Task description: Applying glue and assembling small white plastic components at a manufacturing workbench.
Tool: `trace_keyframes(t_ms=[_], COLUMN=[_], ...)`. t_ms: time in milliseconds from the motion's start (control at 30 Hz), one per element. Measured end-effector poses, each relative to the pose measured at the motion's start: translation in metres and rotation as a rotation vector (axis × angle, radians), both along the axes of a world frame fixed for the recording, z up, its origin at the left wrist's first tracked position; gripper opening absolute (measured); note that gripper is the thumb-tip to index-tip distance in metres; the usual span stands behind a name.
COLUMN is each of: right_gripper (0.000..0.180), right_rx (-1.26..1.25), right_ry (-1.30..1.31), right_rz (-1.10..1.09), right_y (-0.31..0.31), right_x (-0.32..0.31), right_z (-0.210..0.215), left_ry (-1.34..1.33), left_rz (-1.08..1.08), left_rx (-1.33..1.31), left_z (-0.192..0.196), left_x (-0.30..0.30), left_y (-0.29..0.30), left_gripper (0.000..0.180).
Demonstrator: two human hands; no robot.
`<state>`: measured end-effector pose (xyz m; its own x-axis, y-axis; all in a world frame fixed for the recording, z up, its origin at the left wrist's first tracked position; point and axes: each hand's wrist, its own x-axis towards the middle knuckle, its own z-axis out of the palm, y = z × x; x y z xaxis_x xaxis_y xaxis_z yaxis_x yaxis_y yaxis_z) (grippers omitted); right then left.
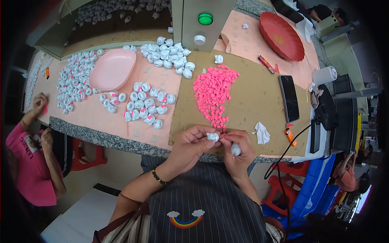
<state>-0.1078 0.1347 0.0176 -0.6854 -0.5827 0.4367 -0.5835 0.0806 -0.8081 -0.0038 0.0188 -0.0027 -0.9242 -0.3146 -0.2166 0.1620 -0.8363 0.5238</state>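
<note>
"What's the left hand (188,146) got?"
"Its fingers pinch a small white figure (212,137), close to the table's (121,141) near edge, below the pink pile (214,91). The right hand (243,153) grips a white bottle (236,150), fingertips near a pink bit (222,137)."
"Which step, then?"
"Fixing pink onto white, I'd judge. Whether they touch, I can't tell."
"And next?"
"Probably a steady left hold and a careful, well-aligned press."
</note>
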Motion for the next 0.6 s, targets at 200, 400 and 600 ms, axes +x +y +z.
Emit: trace_keyframes(t_ms=[200, 400, 600], right_gripper=[0.012, 0.010, 0.011], right_rx=[-0.026, 0.041, -0.021], right_ry=[-0.352, -0.687, -0.572], right_rz=[0.133, 0.019, 0.130], right_y=[0.005, 0.000, 0.002], right_x=[0.002, 0.013, 0.008], right_z=[0.010, 0.020, 0.006], left_ry=[-0.103, -0.109, -0.107], left_rz=[0.072, 0.102, 0.046], left_rx=[-0.478, -0.646, -0.692], left_z=[0.008, 0.009, 0.003], left_x=[0.003, 0.005, 0.007], left_y=[-0.002, -0.003, -0.007], left_gripper=[0.027, 0.024, 0.023])
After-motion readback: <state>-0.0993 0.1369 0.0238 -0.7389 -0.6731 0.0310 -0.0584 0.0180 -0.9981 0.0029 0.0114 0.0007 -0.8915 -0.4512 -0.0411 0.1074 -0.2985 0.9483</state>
